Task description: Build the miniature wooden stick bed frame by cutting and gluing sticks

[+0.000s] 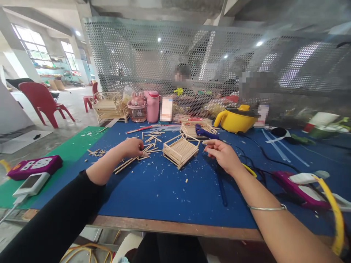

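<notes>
A small slatted frame built of wooden sticks (181,149) stands on the blue mat (164,186) between my hands. My left hand (133,147) lies on a scattered pile of loose wooden sticks (150,140), fingers curled down on a few long sticks (124,165) that stick out towards me. To the right of the frame my right hand (222,154) hovers, thumb and fingers pinched on a short stick piece (205,143). A second stick frame (192,128) sits just behind, with a purple glue gun (205,132) beside it.
Along the back stand a larger stick model (109,106), a pink jar (137,107), a pink bottle (153,106) and a yellow pot (236,118). Black cables and a pink-white tool (301,184) lie right. A white device (31,182) and purple case (34,166) lie left. People sit behind a perforated screen (219,54).
</notes>
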The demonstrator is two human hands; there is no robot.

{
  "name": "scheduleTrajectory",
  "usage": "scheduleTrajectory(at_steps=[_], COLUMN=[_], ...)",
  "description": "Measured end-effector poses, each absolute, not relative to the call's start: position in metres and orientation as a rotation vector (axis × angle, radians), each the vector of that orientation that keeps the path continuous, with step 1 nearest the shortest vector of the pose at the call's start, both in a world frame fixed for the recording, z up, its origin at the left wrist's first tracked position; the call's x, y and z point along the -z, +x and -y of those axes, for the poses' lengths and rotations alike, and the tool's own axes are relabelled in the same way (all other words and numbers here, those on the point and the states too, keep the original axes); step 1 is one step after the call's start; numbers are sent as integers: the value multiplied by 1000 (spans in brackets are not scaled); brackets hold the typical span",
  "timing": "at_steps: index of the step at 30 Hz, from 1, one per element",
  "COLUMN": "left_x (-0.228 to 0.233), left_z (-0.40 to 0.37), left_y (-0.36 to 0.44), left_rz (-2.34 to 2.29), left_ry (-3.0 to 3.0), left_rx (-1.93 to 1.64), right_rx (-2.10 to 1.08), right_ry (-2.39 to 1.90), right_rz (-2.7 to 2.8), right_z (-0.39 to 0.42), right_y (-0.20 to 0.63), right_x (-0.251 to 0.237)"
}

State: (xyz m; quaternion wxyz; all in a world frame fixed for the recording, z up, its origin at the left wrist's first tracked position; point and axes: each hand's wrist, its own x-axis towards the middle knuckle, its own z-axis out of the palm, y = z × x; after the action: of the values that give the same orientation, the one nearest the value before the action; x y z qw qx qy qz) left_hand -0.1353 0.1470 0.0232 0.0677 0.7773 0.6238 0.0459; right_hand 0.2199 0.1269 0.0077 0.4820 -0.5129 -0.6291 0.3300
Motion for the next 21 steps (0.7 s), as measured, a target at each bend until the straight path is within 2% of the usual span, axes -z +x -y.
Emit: scheduleTrajectory(at_steps=[5,21], left_x=[-11,-12], left_z=[-142,-138], left_y=[-133,-149], left_rz=[-1875,-2031], left_ry=[2365,2267], left_rx=[-152,-403], right_rx=[-705,-418], right_ry=[-1299,-1374], right_rz=[1585,1680], right_z=[-129,-136], right_y=[219,226], right_x=[-6,9])
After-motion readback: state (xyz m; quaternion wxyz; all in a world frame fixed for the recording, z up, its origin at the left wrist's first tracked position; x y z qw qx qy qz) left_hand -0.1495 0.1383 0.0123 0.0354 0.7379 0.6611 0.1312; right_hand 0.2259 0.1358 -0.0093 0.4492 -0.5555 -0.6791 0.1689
